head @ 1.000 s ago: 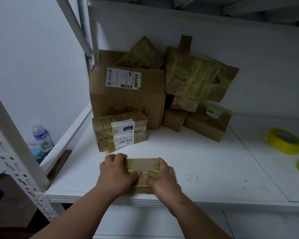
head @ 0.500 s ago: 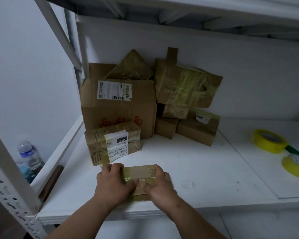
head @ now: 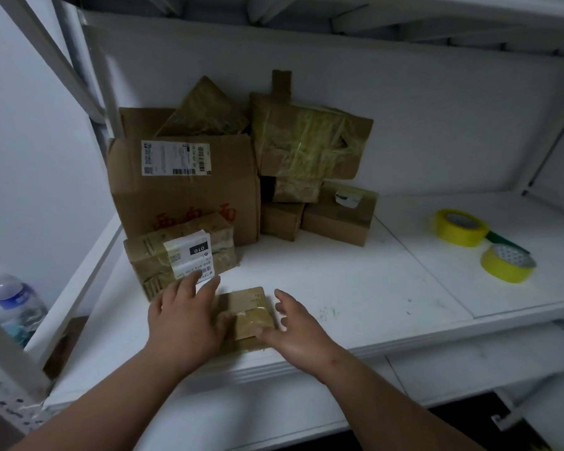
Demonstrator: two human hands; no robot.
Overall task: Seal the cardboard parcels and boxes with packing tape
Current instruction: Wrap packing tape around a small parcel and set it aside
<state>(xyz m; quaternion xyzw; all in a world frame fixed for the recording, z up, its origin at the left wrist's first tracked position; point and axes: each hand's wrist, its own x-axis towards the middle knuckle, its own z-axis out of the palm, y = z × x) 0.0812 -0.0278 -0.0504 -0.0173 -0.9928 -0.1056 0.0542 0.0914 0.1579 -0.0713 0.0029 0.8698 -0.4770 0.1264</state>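
A small flat cardboard parcel (head: 246, 315) wrapped in yellowish tape lies near the front edge of the white shelf (head: 355, 288). My left hand (head: 184, 317) lies over its left part with fingers spread and straight. My right hand (head: 293, 330) hovers at its right side, fingers loosely extended, thumb close to the parcel's right edge. Two rolls of yellow packing tape (head: 459, 226) (head: 507, 263) lie far right on the shelf.
A taped parcel with a white label (head: 179, 252) stands just behind my left hand. Behind it are a large labelled box (head: 183, 187) and several stacked taped parcels (head: 310, 138). A water bottle (head: 17, 304) stands low at the left beside the rack's upright.
Both hands have let go of the small parcel and spread their fingers; the right hand has drawn off to the right. The camera has shifted to the right.
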